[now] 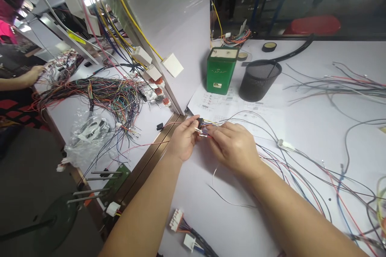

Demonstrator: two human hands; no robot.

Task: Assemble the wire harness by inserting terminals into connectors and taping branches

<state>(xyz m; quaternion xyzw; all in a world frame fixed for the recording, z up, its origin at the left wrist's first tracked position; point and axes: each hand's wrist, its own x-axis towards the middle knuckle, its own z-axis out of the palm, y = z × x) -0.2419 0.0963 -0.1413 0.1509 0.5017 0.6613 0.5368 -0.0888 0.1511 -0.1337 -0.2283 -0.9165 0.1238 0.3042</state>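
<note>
Connectors come first, nearest the camera: a white plastic connector with orange and dark leads (177, 219) lies on the white bench (271, 217), and a second white plug (189, 242) sits just beside it. Further in, the left hand (183, 138) pinches a small black connector housing (200, 121) between thumb and fingertips. Touching it from the other side, the right hand (234, 146) is closed narrowly on thin red and yellow wires with metal terminals (204, 131) at the housing's mouth. Loose grey, red and blue wires (304, 168) trail off to the right across the bench. Beyond the hands lies a printed paper sheet (211, 102), then a green rectangular tin (221, 70) and a black mesh cup (259, 80) near it. Far left, another person's hand (33, 74) rests on a multicoloured wire bundle (102, 94).
</note>
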